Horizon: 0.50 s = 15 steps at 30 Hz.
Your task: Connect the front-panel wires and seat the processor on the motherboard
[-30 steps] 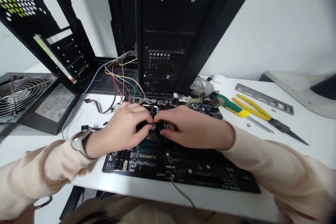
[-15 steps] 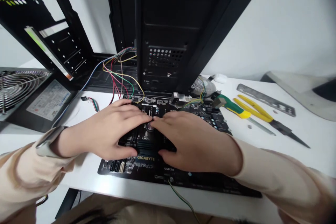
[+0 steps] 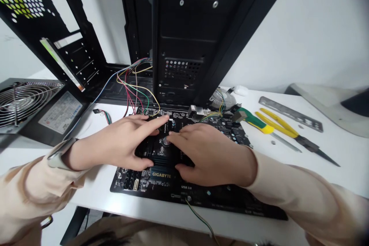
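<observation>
A black Gigabyte motherboard (image 3: 201,198) lies flat on the white table, and both hands rest over it. Near its middle a round silver coin-cell battery (image 3: 166,141) sits in the board. My right hand (image 3: 210,153) has its index fingertip at the battery's right edge, with the thumb apart below. Over the left side of the board, my left hand (image 3: 118,142) is open, index finger stretched past the battery and thumb beside the dark heatsink (image 3: 161,174). Some of its other fingers are partly hidden. Neither hand visibly holds anything.
Behind the board stands a black computer case (image 3: 184,46) with loose coloured wires (image 3: 135,88). A power supply (image 3: 60,115) lies at left. On the right are a green-yellow screwdriver (image 3: 256,122), yellow-handled pliers (image 3: 288,130), a metal I/O plate (image 3: 291,113) and a round cooler (image 3: 221,100).
My left index finger has lifted away from the battery and stretched farther up the board. The right index finger stays at the battery. The whole view has shifted slightly.
</observation>
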### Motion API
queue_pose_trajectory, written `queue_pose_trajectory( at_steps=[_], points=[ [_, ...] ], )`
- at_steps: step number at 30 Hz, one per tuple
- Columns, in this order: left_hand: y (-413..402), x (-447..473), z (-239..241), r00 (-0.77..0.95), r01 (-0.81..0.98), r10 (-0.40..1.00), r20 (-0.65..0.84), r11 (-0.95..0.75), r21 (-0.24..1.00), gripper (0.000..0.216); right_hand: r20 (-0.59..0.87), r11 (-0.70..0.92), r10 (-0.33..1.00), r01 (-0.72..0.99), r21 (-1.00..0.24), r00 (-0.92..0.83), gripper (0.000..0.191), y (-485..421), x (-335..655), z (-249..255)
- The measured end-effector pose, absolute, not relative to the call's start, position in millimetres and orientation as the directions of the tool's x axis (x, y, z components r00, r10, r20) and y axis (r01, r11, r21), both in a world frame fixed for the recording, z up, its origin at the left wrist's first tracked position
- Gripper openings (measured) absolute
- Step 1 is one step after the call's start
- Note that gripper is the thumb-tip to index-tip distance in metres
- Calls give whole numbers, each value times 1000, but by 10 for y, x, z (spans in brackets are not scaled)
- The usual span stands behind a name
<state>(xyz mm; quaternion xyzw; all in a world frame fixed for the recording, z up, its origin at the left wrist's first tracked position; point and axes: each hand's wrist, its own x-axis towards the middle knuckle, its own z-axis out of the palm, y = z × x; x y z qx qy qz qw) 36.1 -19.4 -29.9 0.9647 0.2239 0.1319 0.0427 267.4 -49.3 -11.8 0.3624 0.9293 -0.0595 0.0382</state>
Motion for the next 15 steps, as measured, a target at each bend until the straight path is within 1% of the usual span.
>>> queue_pose_trajectory(
  at_steps=[6,12,15],
  points=[
    [-196,372,-278,884,393,402,239,-916,85,79,-100,732,670,677,-76,-735,32,-494,2663,-117],
    [-234,392,-262,893,389,397,214,-918,80,78,-110,743,658,666,-66,-745,32,-512,2647,-128],
    [-230,400,-258,892,392,405,201,-914,102,77,-106,747,654,662,-68,-749,33,-518,2643,-147]
  ],
)
